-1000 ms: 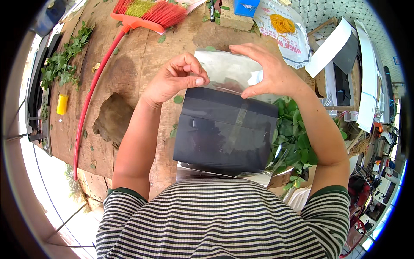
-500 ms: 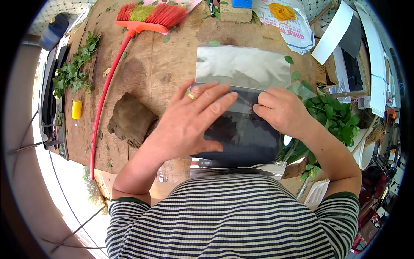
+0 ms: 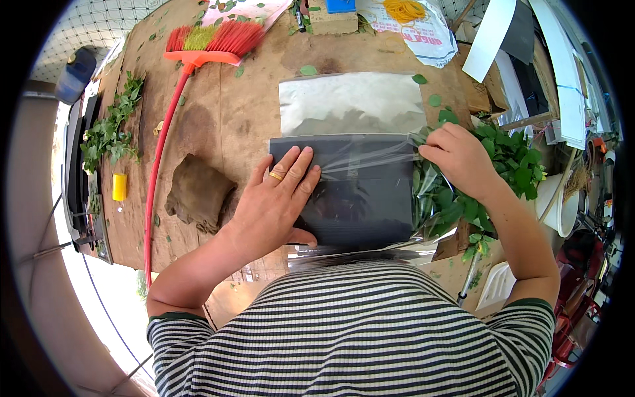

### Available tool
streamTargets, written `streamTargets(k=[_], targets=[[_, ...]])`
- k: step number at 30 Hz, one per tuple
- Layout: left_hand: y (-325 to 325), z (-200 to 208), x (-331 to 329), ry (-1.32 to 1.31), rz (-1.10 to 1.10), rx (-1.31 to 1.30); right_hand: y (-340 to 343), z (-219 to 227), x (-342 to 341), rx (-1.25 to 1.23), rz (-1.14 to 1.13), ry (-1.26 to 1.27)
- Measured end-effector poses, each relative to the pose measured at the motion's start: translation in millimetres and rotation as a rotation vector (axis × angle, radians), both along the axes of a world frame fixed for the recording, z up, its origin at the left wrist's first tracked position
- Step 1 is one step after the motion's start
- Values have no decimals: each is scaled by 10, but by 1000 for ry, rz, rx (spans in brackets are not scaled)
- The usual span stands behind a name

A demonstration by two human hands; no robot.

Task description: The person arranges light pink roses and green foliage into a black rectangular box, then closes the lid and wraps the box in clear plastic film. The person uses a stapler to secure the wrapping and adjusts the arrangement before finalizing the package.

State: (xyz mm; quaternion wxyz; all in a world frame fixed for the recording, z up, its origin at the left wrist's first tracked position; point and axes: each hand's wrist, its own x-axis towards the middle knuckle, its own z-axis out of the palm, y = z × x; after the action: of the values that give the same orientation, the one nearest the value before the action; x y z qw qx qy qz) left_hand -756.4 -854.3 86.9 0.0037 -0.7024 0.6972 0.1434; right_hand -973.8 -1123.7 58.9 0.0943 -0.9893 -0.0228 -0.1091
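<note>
A dark rectangular sheet (image 3: 370,198) under a clear plastic film (image 3: 350,109) lies flat on the brown wooden table (image 3: 225,126). My left hand (image 3: 274,202), wearing a gold ring, presses flat on the sheet's left part with fingers spread. My right hand (image 3: 460,159) rests at the sheet's right edge, its fingers in a heap of green leafy sprigs (image 3: 493,178). Whether the fingers pinch a sprig cannot be seen.
A red-handled broom (image 3: 178,99) lies along the table's left side. A brown lump (image 3: 197,192) sits left of my left hand. More leafy sprigs (image 3: 112,129) and a yellow cylinder (image 3: 119,186) lie at the far left. Printed bags and white boards fill the back right.
The dark sheet came down from being held up in both hands to lying flat. My left hand slid left on it. My right hand moved off to the leaves.
</note>
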Motion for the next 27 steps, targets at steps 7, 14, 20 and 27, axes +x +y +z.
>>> streamTargets(k=[7,14,20,27], targets=[[176,-66,-43,-29,51,-81,123,-7,-419,12,-114,-22],[321,-205,12,102,116,-139,-34,470,-99,52,-3,300],[345,-241,52,245,178,-226,61,716,227,-34,25,424],[424,-331,116,252,189,-325,773,296,892,217,210,98]])
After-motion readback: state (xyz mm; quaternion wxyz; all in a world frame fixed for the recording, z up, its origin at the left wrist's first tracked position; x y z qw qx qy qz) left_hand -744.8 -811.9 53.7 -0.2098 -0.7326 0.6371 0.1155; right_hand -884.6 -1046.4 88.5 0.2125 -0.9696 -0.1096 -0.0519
